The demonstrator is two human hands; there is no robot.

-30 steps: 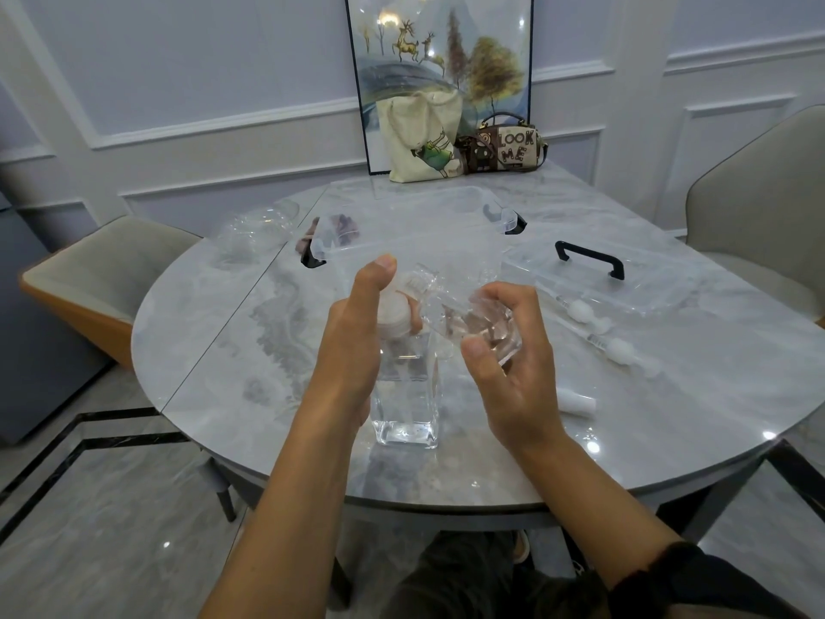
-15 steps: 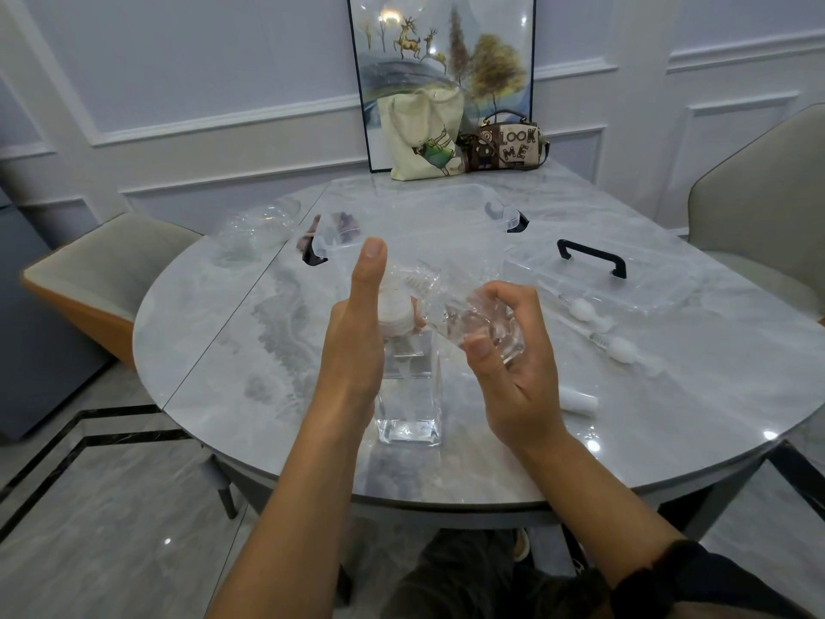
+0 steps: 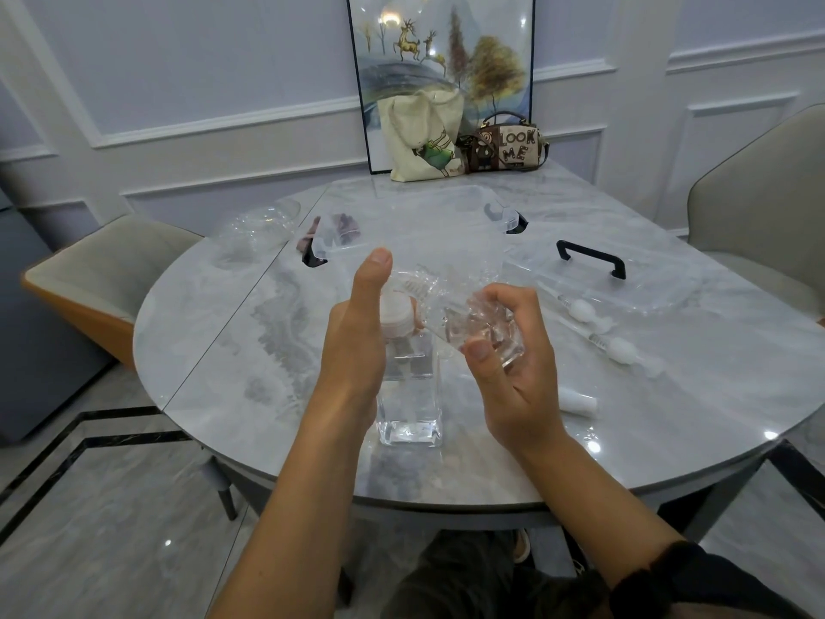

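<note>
My left hand [image 3: 357, 341] holds the square bottle [image 3: 408, 408] at its neck (thumb raised); my right hand [image 3: 513, 377] grips a clear container [image 3: 473, 323] just beside.

The left hand [image 3: 357, 337] is covering the neck of the clear bottle [image 3: 410, 395]. Its fingers are disappearing behind the white cap [image 3: 395, 314], with barely a tip showing. The right hand [image 3: 513, 377] is wrapping round a clear crumpled thing [image 3: 473, 323], and glare is blurring what it is. At the far left of the desk [image 3: 223, 350], dark pieces [image 3: 343, 225] are sitting behind clear plastic, too blurred to name. The top edge is cutting off the framed picture [image 3: 442, 60], and the right edge is cutting off the chair [image 3: 768, 225].
</note>
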